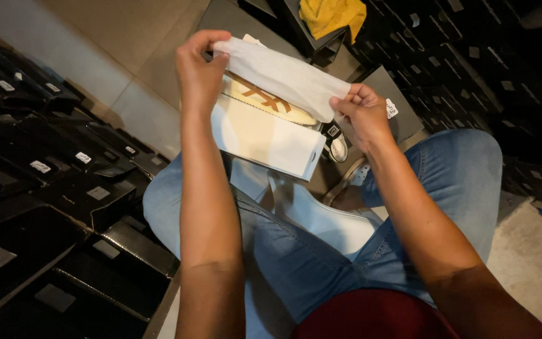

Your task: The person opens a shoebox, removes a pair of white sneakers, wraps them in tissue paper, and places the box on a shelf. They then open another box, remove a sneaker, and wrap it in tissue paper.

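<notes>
Stacks of black shoe boxes crowd the tiled floor on both sides, and we're looking straight down at a seated person in blue jeans. Left hand is up high, fingers pressed together, pinching the far corner of a sheet of white tissue paper. Right hand pinches the opposite end, thumb on top, so the sheet hangs stretched between the two. Just under that paper sits a cream-soled shoe with tan stripes, lying on its side, sole edge towards the camera, and a second white sheet drapes below it across the lap. Down between the knees there's a white shoe, resting apart from the first. Further out, an open dark box with a small label lies by the right hand, and a yellow cloth sits in another open box beyond.

Handling it well, in my judgement, means keeping both pinches light and level, so the thin paper stays taut without tearing, and keeping the shoe steady on the lap while the sheet sits over it. An uneven pull would likely crumple one corner.
</notes>
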